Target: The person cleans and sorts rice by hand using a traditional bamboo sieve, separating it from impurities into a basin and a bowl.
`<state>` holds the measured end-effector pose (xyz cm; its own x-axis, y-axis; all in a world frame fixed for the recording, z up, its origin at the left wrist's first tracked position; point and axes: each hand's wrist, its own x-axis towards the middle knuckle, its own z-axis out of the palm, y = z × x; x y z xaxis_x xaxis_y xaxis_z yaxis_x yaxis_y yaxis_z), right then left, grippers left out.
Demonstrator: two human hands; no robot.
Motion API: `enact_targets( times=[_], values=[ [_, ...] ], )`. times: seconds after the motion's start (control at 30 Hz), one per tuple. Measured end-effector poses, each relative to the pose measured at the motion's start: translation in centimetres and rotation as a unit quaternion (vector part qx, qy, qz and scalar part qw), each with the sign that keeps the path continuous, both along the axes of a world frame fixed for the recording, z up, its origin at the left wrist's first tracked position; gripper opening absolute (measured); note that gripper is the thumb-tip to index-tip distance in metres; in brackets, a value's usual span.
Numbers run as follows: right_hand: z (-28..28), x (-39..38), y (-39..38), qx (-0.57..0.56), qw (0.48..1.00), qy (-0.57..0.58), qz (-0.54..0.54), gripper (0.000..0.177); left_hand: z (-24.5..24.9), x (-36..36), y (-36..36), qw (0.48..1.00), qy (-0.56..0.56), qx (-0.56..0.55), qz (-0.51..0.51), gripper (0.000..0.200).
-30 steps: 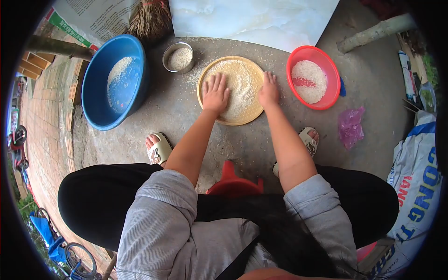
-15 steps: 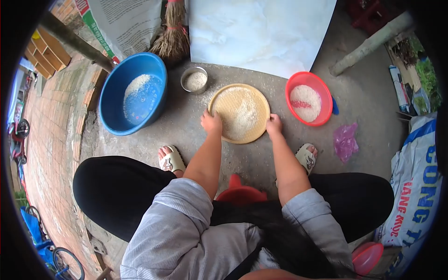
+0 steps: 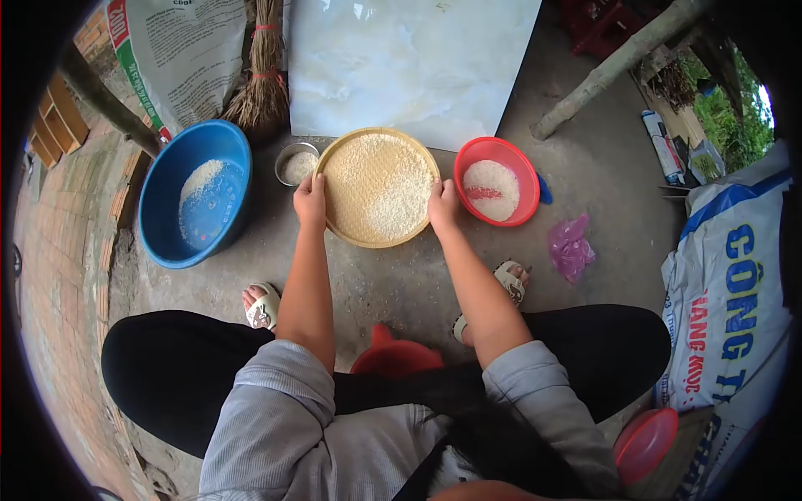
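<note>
A round woven bamboo winnowing tray (image 3: 349, 196) is held up between my two hands. White rice grains (image 3: 401, 204) lie across it, thickest on the right half. My left hand (image 3: 310, 202) is closed on the tray's left rim, and my right hand (image 3: 443, 205) grips the rim on the other side. Just beyond my left hand, a small metal bowl (image 3: 286, 175) with rice stands partly behind the tray. To the right of my right hand sits a red plastic basin (image 3: 528, 179) holding rice and a reddish patch.
A large blue basin (image 3: 225, 221) with some rice stands on the left. Behind are a straw broom (image 3: 261, 92), a printed sack (image 3: 180, 63) and a pale marbled panel (image 3: 409, 67). A pink plastic bag (image 3: 571, 249) lies on the concrete floor, with big sacks (image 3: 727, 292) at the right.
Both hands have lifted the tray from near the floor towards me, and it looks larger. The rice has spread more widely over it. My view has shifted somewhat to the right.
</note>
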<state>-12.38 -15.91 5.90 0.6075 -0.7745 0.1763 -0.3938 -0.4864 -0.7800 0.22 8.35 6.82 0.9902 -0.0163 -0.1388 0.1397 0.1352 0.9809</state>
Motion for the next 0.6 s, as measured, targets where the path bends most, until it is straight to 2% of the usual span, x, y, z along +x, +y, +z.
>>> enact_targets(
  times=[0.03,0.1,0.17,0.2,0.27,0.33,0.37,0.43,0.5,0.57,0.6],
  values=[
    [-1.1,-0.2,1.0,0.008,1.000,-0.003,-0.009,0.035,-0.4,-0.2,-0.2,1.000,-0.002,0.004,0.008,0.029],
    [-3.0,-1.6,-0.2,0.028,0.997,0.019,-0.076,0.035,-2.1,-1.8,-1.8,0.992,-0.057,0.114,0.013,0.031],
    [-3.7,-3.7,-2.5,0.043,0.996,0.002,-0.078,0.034,-5.5,-3.6,-4.5,0.981,-0.060,0.179,0.041,0.032],
    [-3.3,-3.6,-1.6,0.052,0.995,0.002,-0.082,0.034,-5.5,-3.4,-3.7,0.980,-0.062,0.186,0.037,0.032],
    [-2.1,-4.5,-1.1,0.036,0.997,0.018,-0.069,0.033,-5.4,-4.6,-3.3,0.997,-0.022,0.072,-0.002,0.031],
    [-3.6,-3.1,1.6,0.007,0.999,0.029,-0.024,0.033,-4.5,-4.2,0.3,0.998,0.051,-0.007,-0.026,0.027],
    [-3.3,-2.3,3.3,0.025,0.999,0.047,-0.008,0.033,-5.7,-3.1,2.2,0.999,0.039,-0.010,-0.034,0.027],
    [-3.5,-1.6,3.9,0.045,0.998,0.048,-0.003,0.035,-4.6,-2.9,2.7,0.999,0.037,-0.005,-0.017,0.029],
    [-4.0,-3.0,1.8,0.075,0.996,0.043,-0.025,0.037,-3.8,-3.8,-0.3,0.998,-0.007,0.068,-0.003,0.034],
    [-4.9,-4.6,-1.1,0.106,0.989,0.039,-0.091,0.041,-5.2,-3.9,-3.6,0.972,-0.035,0.230,-0.007,0.038],
    [-5.4,-5.1,-0.8,0.111,0.988,0.044,-0.098,0.041,-4.4,-3.9,-3.6,0.971,-0.031,0.235,-0.015,0.038]
  ],
)
